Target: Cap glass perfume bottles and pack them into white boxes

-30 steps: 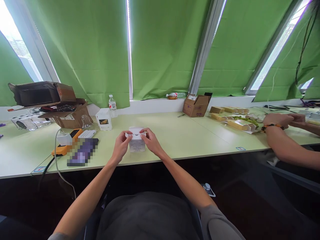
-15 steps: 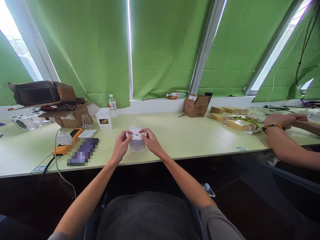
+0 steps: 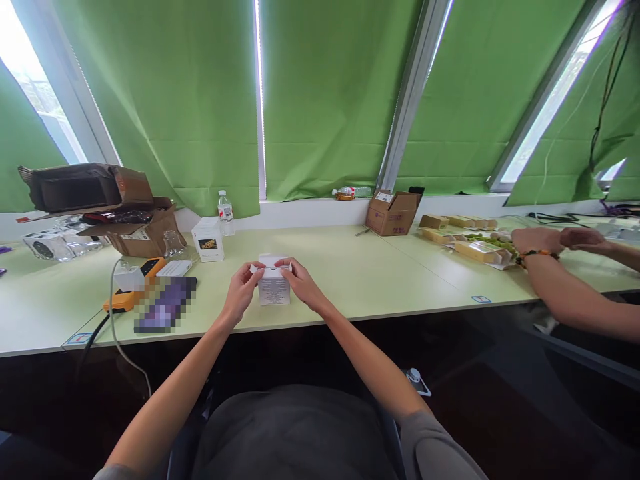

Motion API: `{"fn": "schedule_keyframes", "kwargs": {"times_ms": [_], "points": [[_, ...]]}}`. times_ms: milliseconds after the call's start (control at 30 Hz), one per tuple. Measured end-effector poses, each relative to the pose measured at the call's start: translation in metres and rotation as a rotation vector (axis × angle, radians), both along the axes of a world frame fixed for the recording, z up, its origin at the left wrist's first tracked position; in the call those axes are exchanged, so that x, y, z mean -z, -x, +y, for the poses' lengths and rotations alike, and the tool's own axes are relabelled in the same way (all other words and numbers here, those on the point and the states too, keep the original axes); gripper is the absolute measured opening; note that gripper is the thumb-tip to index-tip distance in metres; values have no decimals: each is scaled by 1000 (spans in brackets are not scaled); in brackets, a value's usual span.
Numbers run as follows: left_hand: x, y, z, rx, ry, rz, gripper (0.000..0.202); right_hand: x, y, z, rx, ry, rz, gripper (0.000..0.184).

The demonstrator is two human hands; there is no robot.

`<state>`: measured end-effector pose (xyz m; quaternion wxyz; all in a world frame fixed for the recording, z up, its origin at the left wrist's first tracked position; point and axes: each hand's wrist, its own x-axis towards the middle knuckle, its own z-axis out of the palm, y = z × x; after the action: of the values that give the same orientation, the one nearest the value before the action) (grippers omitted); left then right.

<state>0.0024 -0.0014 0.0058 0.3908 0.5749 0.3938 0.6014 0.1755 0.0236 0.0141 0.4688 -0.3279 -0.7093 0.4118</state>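
A small white carton (image 3: 275,291) with printed text on its front stands upright on the light green table (image 3: 345,273), near the front edge. My left hand (image 3: 243,283) pinches the flap at the carton's upper left corner between thumb and fingers. At the upper right corner, my right hand (image 3: 299,280) grips the flap on that side in the same way. The top flaps stand up a little, and the inside of the carton cannot be seen. Another white box (image 3: 209,240) with a picture on its front stands to the left, beside a clear water bottle (image 3: 225,213).
Left of my hands lie a pixelated phone-like object (image 3: 167,305) and an orange power strip (image 3: 123,301) with cables. Brown cardboard boxes (image 3: 140,237) are stacked behind. An open carton (image 3: 394,213) stands at the back. On the right, a co-worker's hands (image 3: 543,241) are near yellow boxes (image 3: 477,249).
My hands keep their hold on the carton's top flaps, with only a slight shift of the fingers. The co-worker's hands on the right have moved a little to the left.
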Motion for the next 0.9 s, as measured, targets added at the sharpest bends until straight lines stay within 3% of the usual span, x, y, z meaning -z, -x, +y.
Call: {"fn": "schedule_keyframes", "kwargs": {"times_ms": [667,900], "points": [[-1,4,-2,57,-5,24,30,-3,-5,1,2,21,-1,26],[0,3,0,-9,-17,25,28,-1,-2,-1,-4,23,17,23]]}}
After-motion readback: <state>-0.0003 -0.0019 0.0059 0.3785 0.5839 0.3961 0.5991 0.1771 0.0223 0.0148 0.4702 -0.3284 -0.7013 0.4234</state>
